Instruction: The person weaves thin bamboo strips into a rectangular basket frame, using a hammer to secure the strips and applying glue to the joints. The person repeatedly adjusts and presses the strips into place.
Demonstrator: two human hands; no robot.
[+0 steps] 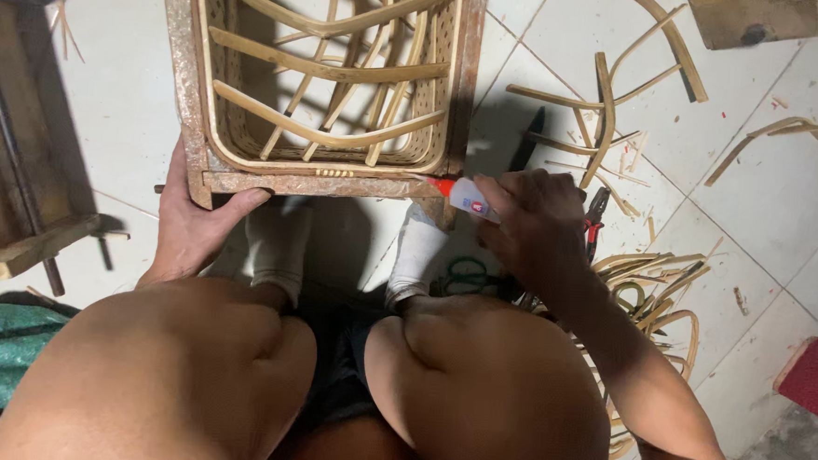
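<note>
While the woven bamboo basket in its rough wooden frame [328, 76] lies on the white tiled floor [125, 122] in front of the person's knees, the work at hand appears to be gluing along the frame's near rail. To do this well, I judge the red nozzle should stay right on the joint, the squeeze be kept gentle so that only a thin bead comes out, and the frame be kept from shifting.

The right hand [535, 229] is clenched around a small white glue bottle with a red tip [465, 196], the fingers fully wrapped over it, the tip touching or just beside the rail's right end. The left hand [195, 223] grasps the near left corner of the frame, thumb on top of the rail and palm against the side, bracing it.

Curved bamboo strips [611, 110] lie scattered on the floor to the right, with red-handled pliers [596, 216] just beyond the right hand.
</note>
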